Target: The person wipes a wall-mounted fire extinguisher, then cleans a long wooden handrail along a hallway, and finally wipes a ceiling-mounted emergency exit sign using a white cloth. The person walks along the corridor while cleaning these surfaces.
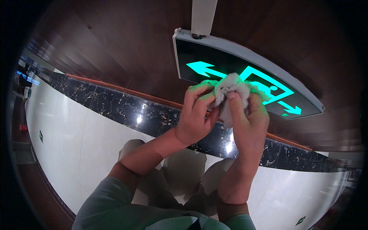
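Observation:
A pale, fluffy cloth [230, 89] is bunched between my two hands in front of a lit green exit sign [201, 54]. My left hand [198, 112] grips the cloth's left side with bent fingers. On its right side, my right hand [250, 112] holds it, thumb laid over the front. The cloth overlaps the lower middle of the sign's face; whether it touches the panel I cannot tell. The sign shows two arrows and a running figure in a doorway, partly hidden by the cloth and my right fingers.
A light-coloured post [202, 17] meets the sign's metal frame. Behind stands a dark wood-panelled wall [123, 46]. A black marbled border [115, 106] runs along its base, beside a pale glossy floor [66, 126] with small green arrow markers [41, 136].

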A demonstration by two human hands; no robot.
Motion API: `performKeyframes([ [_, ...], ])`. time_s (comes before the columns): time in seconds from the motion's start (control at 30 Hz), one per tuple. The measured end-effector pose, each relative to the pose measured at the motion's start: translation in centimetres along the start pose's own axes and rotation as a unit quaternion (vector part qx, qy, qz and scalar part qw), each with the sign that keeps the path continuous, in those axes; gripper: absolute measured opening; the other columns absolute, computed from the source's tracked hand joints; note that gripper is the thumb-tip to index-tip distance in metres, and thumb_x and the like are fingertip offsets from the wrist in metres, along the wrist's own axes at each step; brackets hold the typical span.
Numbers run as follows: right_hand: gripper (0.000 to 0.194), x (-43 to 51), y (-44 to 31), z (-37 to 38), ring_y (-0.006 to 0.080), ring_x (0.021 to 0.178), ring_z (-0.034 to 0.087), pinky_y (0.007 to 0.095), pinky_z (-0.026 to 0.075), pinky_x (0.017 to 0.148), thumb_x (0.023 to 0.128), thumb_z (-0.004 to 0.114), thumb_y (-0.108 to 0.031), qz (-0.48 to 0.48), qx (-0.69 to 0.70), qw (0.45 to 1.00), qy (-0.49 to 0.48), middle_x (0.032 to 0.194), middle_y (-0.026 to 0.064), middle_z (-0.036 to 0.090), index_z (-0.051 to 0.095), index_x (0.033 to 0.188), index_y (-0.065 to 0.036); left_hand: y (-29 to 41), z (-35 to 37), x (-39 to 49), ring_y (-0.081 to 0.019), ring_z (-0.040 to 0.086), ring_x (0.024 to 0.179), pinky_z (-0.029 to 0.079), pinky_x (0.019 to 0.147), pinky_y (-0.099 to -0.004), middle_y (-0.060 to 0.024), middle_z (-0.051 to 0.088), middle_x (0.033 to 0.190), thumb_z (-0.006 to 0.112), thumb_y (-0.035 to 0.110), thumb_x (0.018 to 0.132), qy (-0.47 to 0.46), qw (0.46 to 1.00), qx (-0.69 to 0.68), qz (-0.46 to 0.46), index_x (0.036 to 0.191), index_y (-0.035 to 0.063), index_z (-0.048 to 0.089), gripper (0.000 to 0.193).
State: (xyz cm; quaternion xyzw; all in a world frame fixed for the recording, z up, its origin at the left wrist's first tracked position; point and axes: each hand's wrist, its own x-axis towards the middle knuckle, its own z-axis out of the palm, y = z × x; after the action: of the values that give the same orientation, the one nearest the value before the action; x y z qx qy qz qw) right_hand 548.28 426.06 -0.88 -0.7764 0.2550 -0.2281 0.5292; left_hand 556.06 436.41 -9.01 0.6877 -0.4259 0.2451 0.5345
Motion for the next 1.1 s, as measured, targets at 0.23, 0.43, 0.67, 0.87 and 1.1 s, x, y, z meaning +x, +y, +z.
performKeyframes([
  [0.23, 0.045, -1.5, -1.2, 0.9, 0.0181, 0.099, 0.063, 0.0285, 0.052, 0.083, 0.088, 0.071, -0.016, -0.124, 0.332, 0.935, -0.008, 0.113, 0.0158, 0.063, 0.052, 0.122, 0.007, -0.3, -1.3, 0.6, -0.0426, 0.033, 0.136, 0.031, 0.11, -0.0471, -0.0304, 0.024, 0.149, 0.063, 0.01, 0.084, 0.06, 0.998, -0.005, 0.019, 0.148, -0.0067, 0.019, 0.08],
  [0.43, 0.063, -1.0, -0.1, 1.1, 0.0328, 0.125, 0.05, 0.0475, 0.042, 0.105, 0.091, 0.064, -0.024, 0.0, 0.556, 0.81, -0.19, 0.134, 0.0204, 0.051, 0.036, 0.139, 0.005, -1.6, -1.3, 1.4, -0.0448, 0.017, 0.144, 0.019, 0.116, -0.05, -0.0335, 0.011, 0.155, 0.056, 0.01, 0.088, 0.085, 0.992, -0.048, 0.078, 0.15, -0.0061, 0.004, 0.082],
  [0.67, 0.058, -0.3, -0.4, -2.2, 0.039, 0.122, 0.051, 0.0537, 0.048, 0.098, 0.093, 0.059, -0.027, -0.091, 0.525, 0.84, -0.103, 0.131, 0.0226, 0.053, 0.037, 0.137, 0.004, 0.3, -1.7, 2.4, -0.0473, 0.041, 0.131, 0.032, 0.11, -0.0496, -0.0321, 0.034, 0.146, 0.061, -0.003, 0.07, -0.009, 0.996, 0.005, 0.084, 0.144, 0.0001, 0.038, 0.076],
  [0.87, 0.043, -0.2, 0.1, -5.5, 0.0251, 0.097, 0.066, 0.039, 0.063, 0.078, 0.088, 0.07, -0.013, -0.061, 0.305, 0.917, 0.248, 0.113, 0.0185, 0.062, 0.051, 0.12, 0.008, 2.1, -0.4, 3.4, -0.0355, 0.051, 0.119, 0.049, 0.095, -0.0418, -0.0208, 0.046, 0.138, 0.063, 0.004, 0.078, -0.193, 0.97, 0.029, 0.144, 0.138, 0.0194, 0.052, 0.062],
  [1.1, 0.029, 1.8, 3.3, -9.2, 0.017, 0.094, 0.063, 0.0276, 0.056, 0.071, 0.087, 0.07, -0.01, -0.144, 0.189, 0.895, 0.378, 0.106, 0.0102, 0.064, 0.057, 0.11, 0.001, 3.0, 1.3, 2.3, -0.0319, 0.054, 0.118, 0.051, 0.094, -0.0408, -0.0162, 0.05, 0.135, 0.06, 0.009, 0.084, -0.294, 0.946, 0.035, 0.131, 0.133, 0.0177, 0.057, 0.049],
])
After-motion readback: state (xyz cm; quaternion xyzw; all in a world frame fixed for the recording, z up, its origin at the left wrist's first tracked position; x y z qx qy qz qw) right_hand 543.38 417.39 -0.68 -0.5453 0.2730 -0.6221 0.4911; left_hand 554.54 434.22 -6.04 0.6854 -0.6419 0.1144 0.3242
